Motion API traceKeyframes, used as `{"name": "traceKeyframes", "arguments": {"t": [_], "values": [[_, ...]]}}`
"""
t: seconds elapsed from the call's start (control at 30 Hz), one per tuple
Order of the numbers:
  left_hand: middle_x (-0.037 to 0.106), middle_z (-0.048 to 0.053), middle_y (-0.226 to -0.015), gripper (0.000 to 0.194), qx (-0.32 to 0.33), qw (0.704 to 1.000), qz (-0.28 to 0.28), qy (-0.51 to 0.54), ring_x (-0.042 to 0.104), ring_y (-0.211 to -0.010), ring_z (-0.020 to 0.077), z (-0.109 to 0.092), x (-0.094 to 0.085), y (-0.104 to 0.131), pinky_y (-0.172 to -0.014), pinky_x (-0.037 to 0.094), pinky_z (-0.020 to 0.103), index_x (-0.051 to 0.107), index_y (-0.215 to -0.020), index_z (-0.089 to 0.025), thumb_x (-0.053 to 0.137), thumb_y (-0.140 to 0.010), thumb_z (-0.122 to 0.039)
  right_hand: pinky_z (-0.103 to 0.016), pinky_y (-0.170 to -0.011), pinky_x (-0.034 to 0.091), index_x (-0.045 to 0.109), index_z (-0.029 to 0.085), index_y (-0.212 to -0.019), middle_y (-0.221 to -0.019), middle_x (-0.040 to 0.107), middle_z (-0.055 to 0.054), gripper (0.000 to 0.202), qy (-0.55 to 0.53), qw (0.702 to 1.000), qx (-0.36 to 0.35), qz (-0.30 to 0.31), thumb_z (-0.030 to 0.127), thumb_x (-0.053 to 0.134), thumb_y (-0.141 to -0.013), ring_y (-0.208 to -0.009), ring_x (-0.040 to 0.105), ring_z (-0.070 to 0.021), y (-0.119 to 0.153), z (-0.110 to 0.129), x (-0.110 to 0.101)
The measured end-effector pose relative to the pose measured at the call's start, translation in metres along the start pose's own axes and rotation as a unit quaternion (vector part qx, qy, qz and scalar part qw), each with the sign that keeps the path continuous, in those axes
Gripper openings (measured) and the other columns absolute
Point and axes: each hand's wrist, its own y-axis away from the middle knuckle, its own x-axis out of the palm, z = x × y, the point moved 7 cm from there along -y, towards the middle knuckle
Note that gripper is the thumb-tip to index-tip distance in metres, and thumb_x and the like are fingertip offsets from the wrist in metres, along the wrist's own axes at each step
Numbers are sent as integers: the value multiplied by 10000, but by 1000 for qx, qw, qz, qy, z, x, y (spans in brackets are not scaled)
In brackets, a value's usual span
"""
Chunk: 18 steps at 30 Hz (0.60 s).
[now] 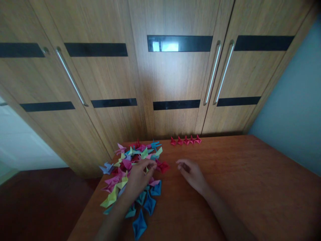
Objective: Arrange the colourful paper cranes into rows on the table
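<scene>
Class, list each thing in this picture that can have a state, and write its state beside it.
Wardrobe doors: closed.
Red paper pieces: folded, standing in a row.
Multicoloured paper pieces: folded, heaped together.
Left hand: fingers curled, over the heap; grip unclear.
Right hand: fingers loosely curled, nothing visible in them.

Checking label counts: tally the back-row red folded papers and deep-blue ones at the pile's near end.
Red folded papers, back row: 5
Deep-blue folded papers, near end: 3
Total: 8
Rest of mixed-colour paper pile: overlapped, uncountable
</scene>
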Motion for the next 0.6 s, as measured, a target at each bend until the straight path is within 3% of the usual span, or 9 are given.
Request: {"name": "traceKeyframes", "arguments": {"t": [0.2, 0.47, 0.6], "values": [[650, 21, -795, 125, -8, 1000, 5, -12, 603, -758, 177, -9, 15, 11, -691, 463, 270, 625, -785, -207, 517, -837, -243, -215, -602, 442, 625, 231, -959, -786, 638, 0, 161, 32, 997, -56, 39, 271, 544, -826, -662, 573, -118, 13, 32, 20], [642, 22, -792, 121, 4, 1000, 19, -5, 603, -759, 174, -9, 23, 17, -718, 474, 289, 618, -809, -206, 506, -852, -220, -218, -598, 401, 615, 227, -874, -742, 611, 4, 103, 118, 987, -94, 54, 244, 516, -853, -640, 542, -121, 15, 35, 26], [655, 38, -869, 132, 21, 1000, 1, -16, 615, -825, 188, -8, 23, 19, -761, 489, 308, 623, -934, -216, 524, -849, -239, -213, -581, 392, 612, 220, -839, -711, 598, 6, 122, 123, 986, -98, 50, 256, 498, -867, -615, 527, -116, 15, 32, 26]]}}
